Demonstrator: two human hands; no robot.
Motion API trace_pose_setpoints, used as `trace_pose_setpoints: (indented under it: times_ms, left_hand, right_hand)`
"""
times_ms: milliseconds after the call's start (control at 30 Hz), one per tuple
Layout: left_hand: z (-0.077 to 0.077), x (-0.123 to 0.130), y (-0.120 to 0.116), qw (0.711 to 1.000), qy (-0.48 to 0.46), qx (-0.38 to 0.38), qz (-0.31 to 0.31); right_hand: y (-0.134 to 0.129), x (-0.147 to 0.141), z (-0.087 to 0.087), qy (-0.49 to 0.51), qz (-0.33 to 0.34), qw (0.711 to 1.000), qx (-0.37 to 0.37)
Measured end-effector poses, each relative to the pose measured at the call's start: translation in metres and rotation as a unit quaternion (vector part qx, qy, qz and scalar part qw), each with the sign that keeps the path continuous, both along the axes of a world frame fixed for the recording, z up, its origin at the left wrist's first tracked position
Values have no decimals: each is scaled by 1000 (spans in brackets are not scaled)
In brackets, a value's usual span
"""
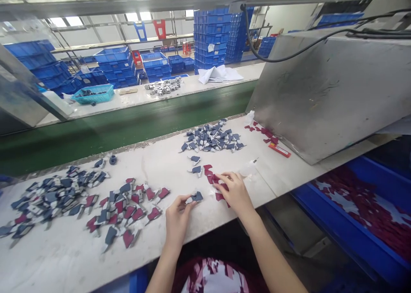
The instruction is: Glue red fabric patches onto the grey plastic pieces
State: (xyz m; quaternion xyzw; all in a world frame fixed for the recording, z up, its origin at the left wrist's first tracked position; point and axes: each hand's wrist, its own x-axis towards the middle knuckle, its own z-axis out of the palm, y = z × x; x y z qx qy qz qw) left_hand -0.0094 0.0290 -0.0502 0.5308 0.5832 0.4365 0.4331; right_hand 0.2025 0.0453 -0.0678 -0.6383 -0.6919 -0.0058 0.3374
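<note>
Between the thumb and fingers of my left hand is a small blue-grey plastic part with a pale end, held just over the white table. My right hand reaches to a few dark red plastic pieces, its thumb and fingertips pinched on one red piece. Two more blue-grey parts lie just beyond my hands. Farther back is a heap of blue-grey parts. Left of my left hand, parts with red and blue-grey sides lie in a loose pile.
Another large pile of parts covers the far left. A slanted metal housing bounds the right, with a red-orange packet beside it. A blue bin of red pieces sits lower right. Beyond the table runs a green belt.
</note>
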Motion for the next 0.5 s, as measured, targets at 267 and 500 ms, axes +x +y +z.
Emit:
trace_pose_setpoints:
  times_ms: [267,500]
  left_hand:
    - [-3,2,0,997,-80,-18,5]
    - [4,8,-3,985,-164,-39,24]
  right_hand:
    - [18,-1,3,-155,7,986,-55]
    - [29,-5,6,-199,30,976,-89]
